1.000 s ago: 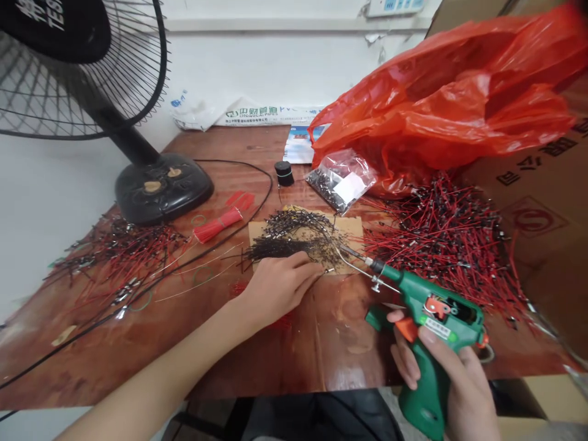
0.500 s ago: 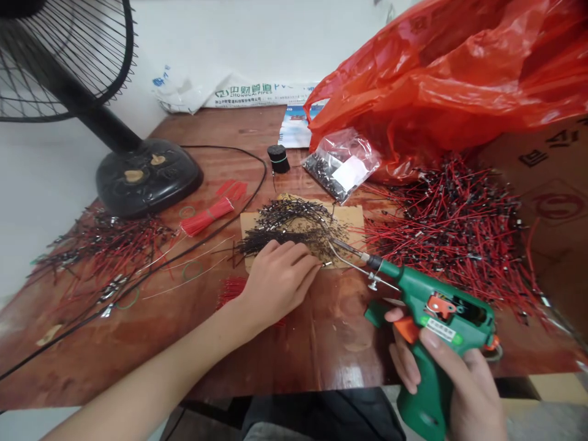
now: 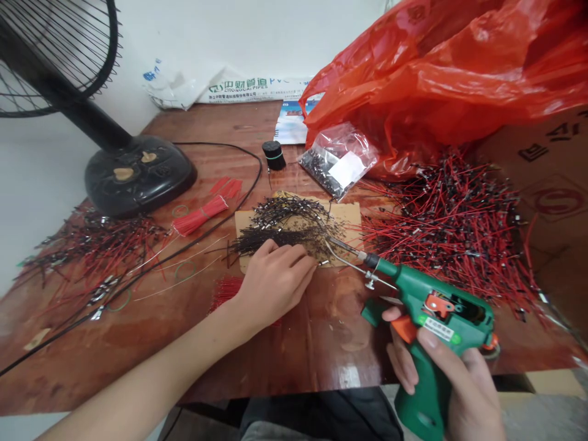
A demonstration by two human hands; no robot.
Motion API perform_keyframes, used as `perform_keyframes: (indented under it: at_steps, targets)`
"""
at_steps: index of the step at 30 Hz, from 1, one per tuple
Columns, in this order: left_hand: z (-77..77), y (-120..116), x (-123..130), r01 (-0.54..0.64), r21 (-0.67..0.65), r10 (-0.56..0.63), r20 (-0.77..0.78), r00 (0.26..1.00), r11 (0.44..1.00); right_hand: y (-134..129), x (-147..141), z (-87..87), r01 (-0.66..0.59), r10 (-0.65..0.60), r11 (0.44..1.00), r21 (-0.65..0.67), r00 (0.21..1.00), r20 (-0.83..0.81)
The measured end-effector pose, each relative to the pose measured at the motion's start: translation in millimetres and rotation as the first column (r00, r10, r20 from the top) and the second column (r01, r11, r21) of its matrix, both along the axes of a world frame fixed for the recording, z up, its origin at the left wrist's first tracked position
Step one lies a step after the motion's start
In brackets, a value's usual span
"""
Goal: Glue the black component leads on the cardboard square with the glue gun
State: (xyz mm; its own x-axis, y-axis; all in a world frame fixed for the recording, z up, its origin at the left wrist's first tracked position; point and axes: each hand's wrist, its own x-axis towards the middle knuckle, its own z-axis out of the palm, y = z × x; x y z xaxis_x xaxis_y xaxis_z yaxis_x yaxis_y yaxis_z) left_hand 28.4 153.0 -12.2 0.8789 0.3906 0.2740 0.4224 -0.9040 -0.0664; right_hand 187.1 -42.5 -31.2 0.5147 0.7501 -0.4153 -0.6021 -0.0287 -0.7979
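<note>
My right hand is wrapped round the grip of a green soldering gun, a finger by its orange trigger. The gun's metal tip and thin solder guide tube point left, over a piece of cardboard. My left hand is closed at the cardboard's front edge, fingertips pinched together. A small silver metal terminal shows at those fingertips, just below the gun's tip; the rest of it is hidden. Black wires lie in a bundle behind my left hand. Red wires stick out beside the wrist.
A large heap of red and black wires lies at right, under a red plastic bag. A smaller wire heap is at left, near a black fan. A cable crosses the table. Behind stand a black wire bundle and a clear bag.
The whole view has shifted slightly, so things sit a little further left. Both hands and the soldering gun keep nearly the same positions over the table.
</note>
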Motion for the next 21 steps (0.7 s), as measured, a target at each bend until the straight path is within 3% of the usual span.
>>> perform_keyframes:
  at_steps: [4,9,12,21]
  targets:
    - [-0.7,0.0,-0.7,0.019,0.008,-0.018,-0.020,1.000,1.000,-6.4,2.6,-2.2,-0.018,0.018,0.997,-0.069,1.000,0.005]
    - [-0.9,-2.2,-0.6,0.039,0.039,-0.039,-0.006,0.999,0.998,-25.2,15.0,-9.7,-0.152,0.172,0.976,-0.155,0.976,0.130]
    - [-0.7,-3.7,-0.1,0.037,0.067,-0.037,-0.001,0.999,0.997,-31.5,22.1,-11.4,-0.171,0.198,0.965,-0.197,0.971,0.131]
    - [-1.1,-6.2,1.4,0.043,0.082,-0.043,0.001,0.999,0.996,-36.6,31.4,-23.2,-0.251,0.267,0.950,-0.186,0.961,0.070]
